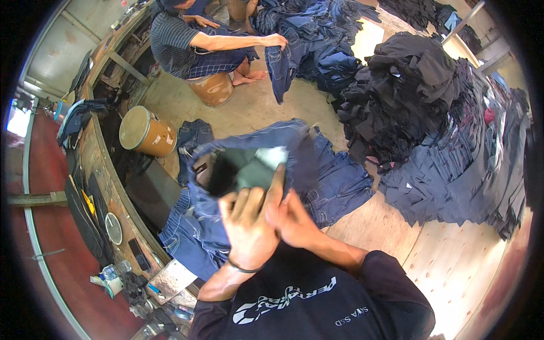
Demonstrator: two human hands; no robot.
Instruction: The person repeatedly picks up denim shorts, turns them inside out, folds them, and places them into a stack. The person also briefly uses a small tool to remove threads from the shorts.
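Note:
My left hand [249,224], with a dark band at the wrist, is raised before my chest, its fingers bent forward. Against its side presses my right hand [292,221], whose fingers are mostly hidden and blurred. Just beyond my fingertips is a smeared dark and grey-green thing [241,170] with a bright white corner; its kind cannot be made out. Around and beneath it lie blue jeans [255,139] with a frayed-looking upper edge. More jeans [340,181] spread to the right, and another pair [195,226] lies on the left under my forearm.
A large heap of black cloth [402,85] rises at the right, with grey-blue cloth pieces [447,181] before it. Another person [175,48] sits on a drum at the back, holding jeans [280,68]. A brown drum [150,133] stands left, beside a long wooden bench [107,181].

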